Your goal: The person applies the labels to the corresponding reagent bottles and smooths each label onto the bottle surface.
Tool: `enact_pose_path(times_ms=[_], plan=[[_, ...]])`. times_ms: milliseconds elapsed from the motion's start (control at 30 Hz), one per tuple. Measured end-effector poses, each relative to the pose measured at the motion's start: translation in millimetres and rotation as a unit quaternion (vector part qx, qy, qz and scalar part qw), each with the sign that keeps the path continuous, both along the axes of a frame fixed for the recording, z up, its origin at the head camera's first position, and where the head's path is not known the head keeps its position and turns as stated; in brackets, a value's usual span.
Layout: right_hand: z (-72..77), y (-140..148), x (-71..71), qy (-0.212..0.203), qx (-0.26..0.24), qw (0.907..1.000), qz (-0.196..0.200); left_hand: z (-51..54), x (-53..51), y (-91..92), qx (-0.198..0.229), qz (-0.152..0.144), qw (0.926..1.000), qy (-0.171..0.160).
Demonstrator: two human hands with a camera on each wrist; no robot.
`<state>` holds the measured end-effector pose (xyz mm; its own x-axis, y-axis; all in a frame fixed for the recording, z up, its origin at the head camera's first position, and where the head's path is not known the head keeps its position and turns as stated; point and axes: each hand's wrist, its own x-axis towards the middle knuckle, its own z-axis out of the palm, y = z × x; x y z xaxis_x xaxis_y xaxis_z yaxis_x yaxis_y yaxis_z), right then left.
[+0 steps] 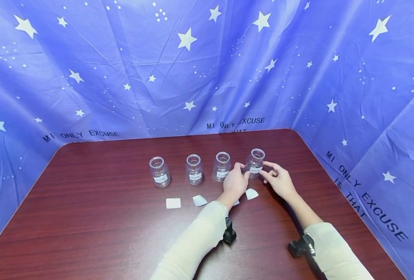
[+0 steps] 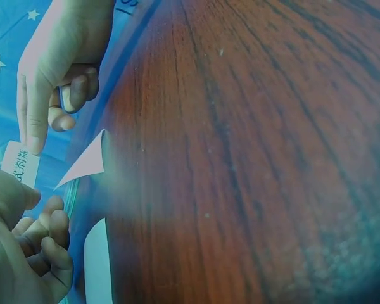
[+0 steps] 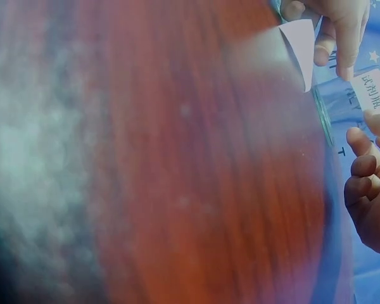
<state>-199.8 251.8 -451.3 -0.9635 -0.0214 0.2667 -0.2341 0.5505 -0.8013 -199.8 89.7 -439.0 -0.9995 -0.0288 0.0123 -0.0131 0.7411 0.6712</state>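
Note:
A clear glass jar [image 1: 257, 156], at the right end of a row of similar jars, bears a white label [image 1: 255, 170] with dark Chinese characters. My left hand [image 1: 235, 180] holds it from the left, its thumb at the label's left edge. From the right my right hand [image 1: 278, 179] grips the same jar, thumb against the label's right edge and index finger higher on the glass. Both wrist views show the label [image 2: 20, 166] between the thumbs, with other fingers [image 3: 362, 166] loosely curled. Fingertips behind the glass are hidden.
Three more labelled jars stand to the left: one [image 1: 223, 167] close to my left hand, then another [image 1: 194, 170] and the leftmost [image 1: 160, 172]. In front lie white paper pieces [image 1: 173, 203], one partly behind my left wrist. A starry blue curtain [image 1: 158, 77] surrounds the dark red table [image 1: 98, 217].

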Motion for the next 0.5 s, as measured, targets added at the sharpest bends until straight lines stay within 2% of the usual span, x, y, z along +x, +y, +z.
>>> enact_pose_path(times_ms=[233,500], plan=[[3.0,7,-1.2,-0.002,0.002,1.0,0.0,9.2,4.4,-4.3,-0.014,-0.009,0.9998,-0.011],[18.8,25,-2.2,0.0,0.024,0.9995,-0.019,24.8,10.8,-16.3,-0.031,-0.055,0.998,-0.008]])
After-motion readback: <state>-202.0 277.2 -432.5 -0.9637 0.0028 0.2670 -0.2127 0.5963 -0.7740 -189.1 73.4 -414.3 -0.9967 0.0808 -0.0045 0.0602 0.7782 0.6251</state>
